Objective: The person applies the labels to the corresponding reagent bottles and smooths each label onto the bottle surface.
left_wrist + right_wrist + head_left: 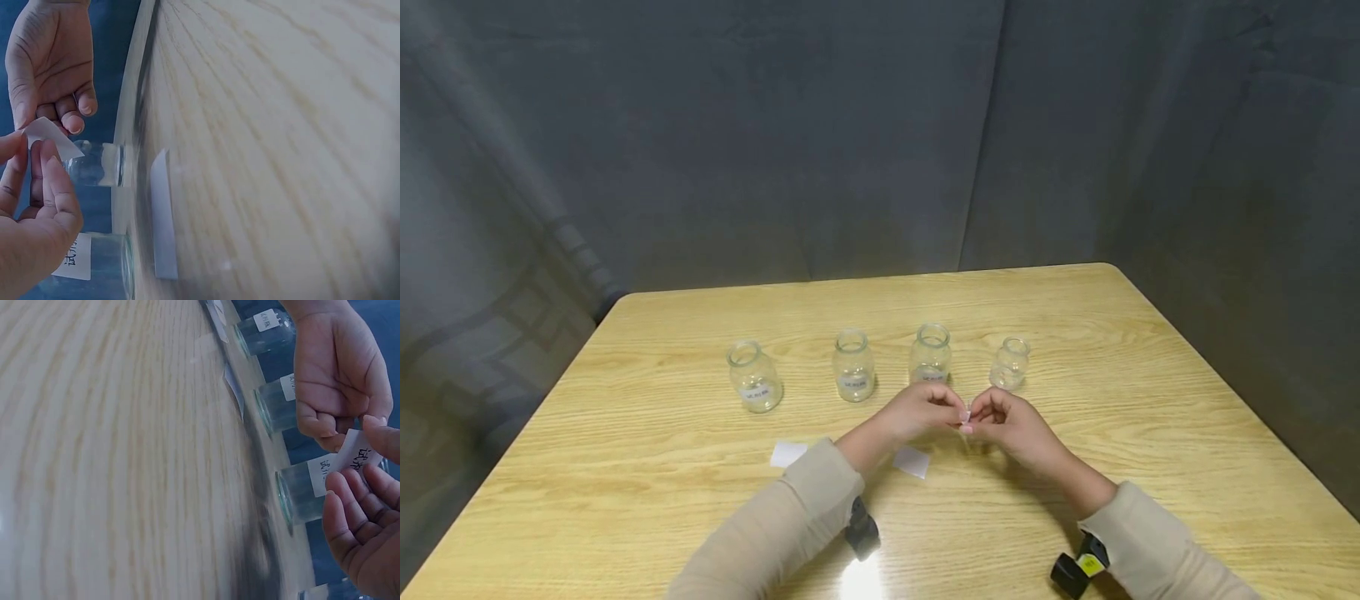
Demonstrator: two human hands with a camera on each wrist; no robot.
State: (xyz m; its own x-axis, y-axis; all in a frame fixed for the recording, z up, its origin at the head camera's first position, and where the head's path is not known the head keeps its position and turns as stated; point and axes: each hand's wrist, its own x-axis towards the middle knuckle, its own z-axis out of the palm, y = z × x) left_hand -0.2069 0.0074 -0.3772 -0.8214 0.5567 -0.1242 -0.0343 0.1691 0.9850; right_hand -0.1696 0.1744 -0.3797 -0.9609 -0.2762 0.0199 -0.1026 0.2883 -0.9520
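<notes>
Between the fingertips of both hands is a small white paper label (353, 450) with dark handwritten characters. My left hand (925, 410) pinches one end of it, and my right hand (1018, 427) pinches the other. In the left wrist view the label (51, 136) looks slightly bent and its blank side shows. The hands are above the table, in front of a smaller glass jar (1011, 365), on which I see no label. Close behind my left hand stands a larger glass jar (931, 354) that bears a white label.
Two more labelled glass jars, one in the middle (853, 362) and one at the left (754, 375), stand in the same row. White paper pieces lie by my left forearm, one to its left (787, 454) and one to its right (912, 462). A grey curtain (880, 150) hangs behind the wooden table (625, 467).
</notes>
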